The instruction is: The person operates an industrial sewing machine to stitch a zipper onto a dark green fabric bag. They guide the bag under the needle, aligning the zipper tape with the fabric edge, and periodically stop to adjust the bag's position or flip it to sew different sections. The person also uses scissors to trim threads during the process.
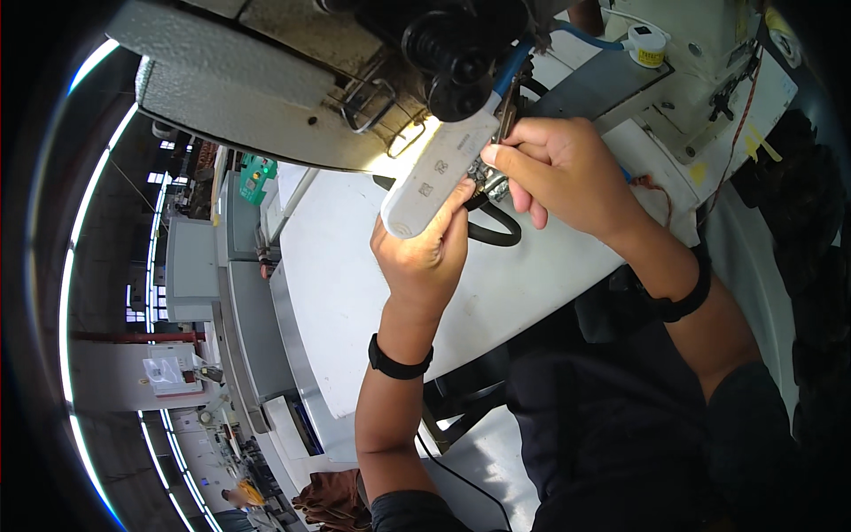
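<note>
Thumb and forefinger of the right hand (pixel 567 173) sit close together beside small metal parts (pixel 483 177) of the machine head (pixel 239 115); whether they are clamped on anything, I cannot tell. Left of that hand, the left hand (pixel 421 257) has its fingers curled by the rounded end of a pale grey housing (pixel 434 182), one finger reaching toward the same parts; its grip is hidden. Just below the right fingertips, between the hands, a black loop (pixel 492 232) lies over the white tabletop (pixel 355 293). Work at the metal parts looks partway along: both hands are engaged there, and no finished piece shows apart from them. What remains cannot be judged. Beyond the right hand is a white disc-shaped part (pixel 647 44).
</note>
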{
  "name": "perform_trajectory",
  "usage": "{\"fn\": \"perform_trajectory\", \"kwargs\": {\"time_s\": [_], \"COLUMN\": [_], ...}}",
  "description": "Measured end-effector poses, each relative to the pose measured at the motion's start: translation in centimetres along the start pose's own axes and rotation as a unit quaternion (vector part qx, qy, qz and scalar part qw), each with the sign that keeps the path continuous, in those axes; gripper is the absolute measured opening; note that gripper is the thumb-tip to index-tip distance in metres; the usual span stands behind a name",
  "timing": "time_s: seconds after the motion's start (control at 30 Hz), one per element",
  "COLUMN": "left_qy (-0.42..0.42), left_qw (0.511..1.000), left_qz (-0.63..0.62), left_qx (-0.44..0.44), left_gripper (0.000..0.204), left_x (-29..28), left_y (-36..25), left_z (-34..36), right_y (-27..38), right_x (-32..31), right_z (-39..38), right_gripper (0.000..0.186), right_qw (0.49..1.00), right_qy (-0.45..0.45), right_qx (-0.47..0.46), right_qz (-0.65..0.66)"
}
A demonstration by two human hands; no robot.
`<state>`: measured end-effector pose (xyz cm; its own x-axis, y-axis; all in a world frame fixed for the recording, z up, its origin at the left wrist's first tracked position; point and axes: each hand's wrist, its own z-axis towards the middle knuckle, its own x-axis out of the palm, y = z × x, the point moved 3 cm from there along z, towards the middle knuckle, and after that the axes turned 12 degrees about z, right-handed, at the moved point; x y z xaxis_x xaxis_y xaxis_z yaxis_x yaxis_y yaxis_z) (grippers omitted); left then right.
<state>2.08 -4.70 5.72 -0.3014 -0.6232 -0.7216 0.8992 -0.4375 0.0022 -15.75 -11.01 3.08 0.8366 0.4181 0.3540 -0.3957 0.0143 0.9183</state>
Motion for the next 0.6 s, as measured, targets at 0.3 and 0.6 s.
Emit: {"fn": "perform_trajectory", "kwargs": {"time_s": [0.3,0.6], "left_qy": [-0.017,-0.015], "left_qw": [1.0,0.999], "left_qz": [0.017,0.009], "left_qx": [0.001,-0.027], "left_gripper": [0.025,0.023], "left_x": [0.15,0.38], "left_y": [-0.64,-0.53], "left_z": [-0.26,-0.24], "right_y": [-0.23,-0.11], "right_x": [-0.02,-0.09], "right_z": [-0.12,0.02], "right_gripper": [0.029,0.029], "right_qw": [1.0,1.0], "right_qy": [0.006,0.007], "right_qx": [-0.001,0.001], "right_qz": [0.016,0.007]}}
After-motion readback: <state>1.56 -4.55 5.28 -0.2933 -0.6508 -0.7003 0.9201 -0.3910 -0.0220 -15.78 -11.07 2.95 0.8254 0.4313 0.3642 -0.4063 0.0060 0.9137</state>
